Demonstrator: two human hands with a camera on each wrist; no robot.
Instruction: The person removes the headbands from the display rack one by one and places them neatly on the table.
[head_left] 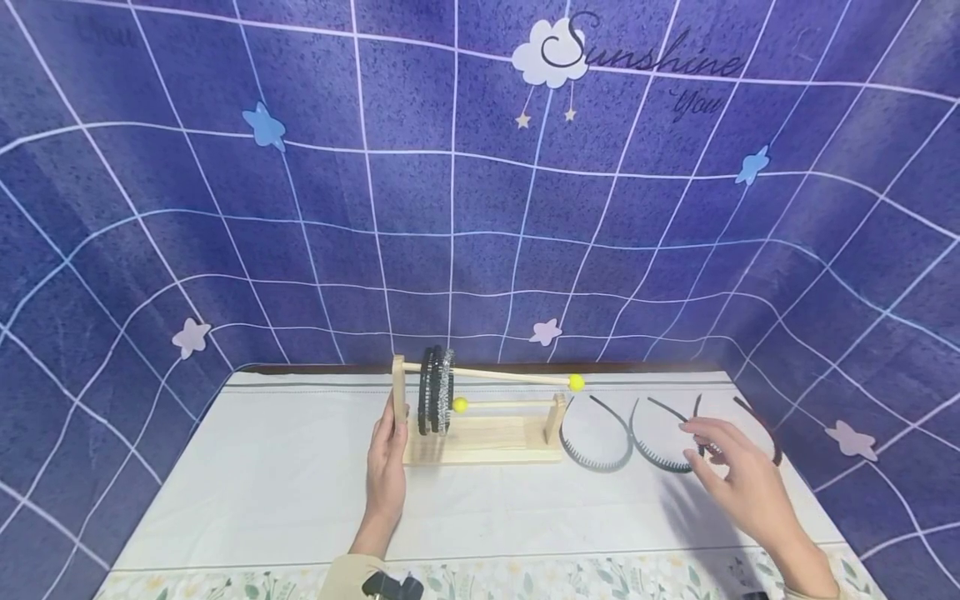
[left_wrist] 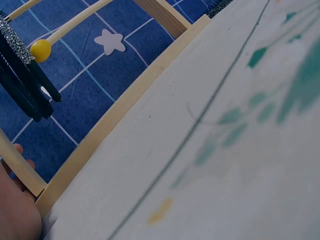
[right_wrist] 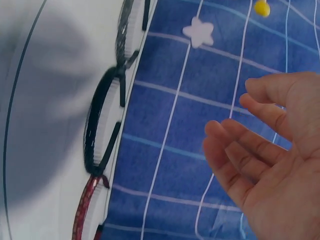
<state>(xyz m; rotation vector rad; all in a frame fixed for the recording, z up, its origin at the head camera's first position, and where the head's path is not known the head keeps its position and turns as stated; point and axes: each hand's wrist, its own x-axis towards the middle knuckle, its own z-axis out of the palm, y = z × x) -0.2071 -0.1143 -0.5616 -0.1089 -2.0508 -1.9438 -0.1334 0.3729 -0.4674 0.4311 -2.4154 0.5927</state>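
Note:
A pale wooden headband rack (head_left: 480, 455) stands on the table, with two rods tipped by yellow balls (head_left: 576, 382). My left hand (head_left: 386, 475) grips its left upright (left_wrist: 20, 167), fingers reaching behind the post. Several headbands (head_left: 435, 392), black ones and a silver glittery one, hang on the upper rod near that post. Over the right side of the table, my right hand (head_left: 750, 487) hovers with loosely bent fingers and nothing between them. Beneath and beyond it lie a black toothed headband (right_wrist: 92, 120) and a dark red headband (right_wrist: 85, 205), the latter partly hidden in the head view.
A greyish toothed headband (head_left: 597, 465) lies between the rack and the black headband. The white tablecloth (head_left: 262, 483) has a leafy printed border at the front. A blue gridded curtain (head_left: 480, 208) with stars encloses the back and sides.

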